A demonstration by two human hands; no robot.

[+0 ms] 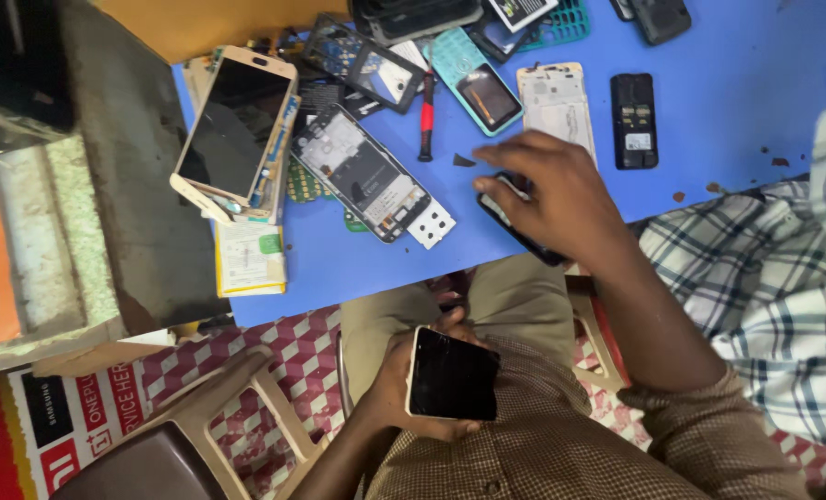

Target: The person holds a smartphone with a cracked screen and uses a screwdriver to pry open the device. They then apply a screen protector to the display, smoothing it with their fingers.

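The dark phone part [515,227] lies at the near edge of the blue table [728,83], a little right of the frame's centre, its long axis slanting from upper left to lower right; the right hand [561,199] covers most of it from above, fingers curled down and closed around its upper end, so only the lower left edge and one tip show, and whether it is a screen or a back cover is hard to tell under the hand; the part lies directly beneath those fingers, not beside them, and this hand is by far the nearer of the two. Lower in the frame, over the lap, the left hand [413,384] cradles a pale-framed phone with a cracked dark screen [452,378], fingers wrapped around its left edge and underside, thumb against the side, well apart from the table. To the upper left of the right hand lie an opened phone chassis [367,176], a red-handled screwdriver [426,116], a teal phone frame [476,81] and a white back plate [554,102]; a small black handset [633,120] sits to the upper right; a gold-rimmed phone [235,125] rests tilted at the table's left end; a checked sleeve of another person [774,287] enters from the right.
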